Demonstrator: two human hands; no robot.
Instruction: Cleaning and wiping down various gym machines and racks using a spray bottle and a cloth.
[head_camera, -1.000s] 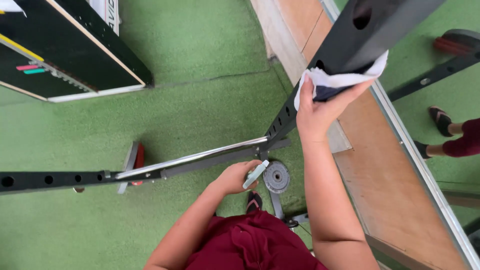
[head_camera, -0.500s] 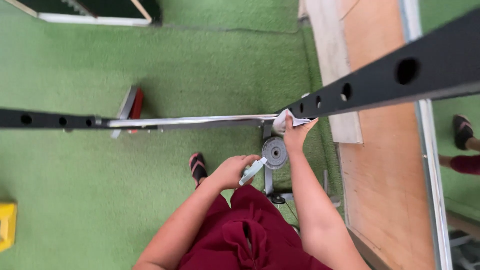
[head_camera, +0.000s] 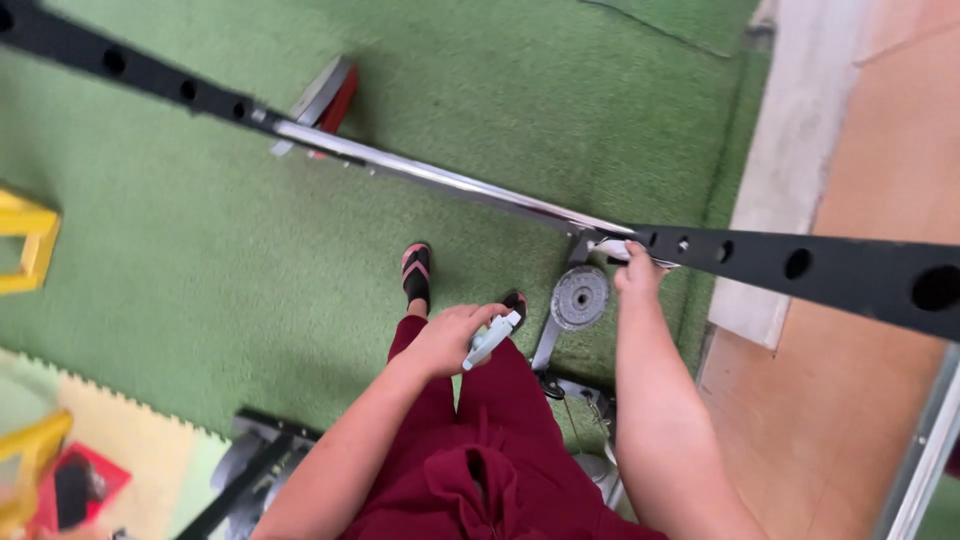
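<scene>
The right hand (head_camera: 640, 272) presses a white cloth (head_camera: 612, 248) against the black beam (head_camera: 820, 270), fingers closed over it just where the beam meets the chrome bar (head_camera: 450, 182) — the cloth mostly hidden under the hand. The left hand (head_camera: 450, 338) sits lower and nearer the body, wrapped around a pale spray bottle (head_camera: 492, 340) whose nozzle points up and right toward that joint. Beam and bar run as one long line left to right across the view — the right hand is on it, the left well short of it, above the green floor (head_camera: 200, 270).

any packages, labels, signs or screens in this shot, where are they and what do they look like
Spray bottle: the only package, held in the left hand above the maroon trousers; small, pale blue with a white nozzle.
No labels, signs or screens show.
The right hand presses a white cloth against the black perforated bar.
</scene>
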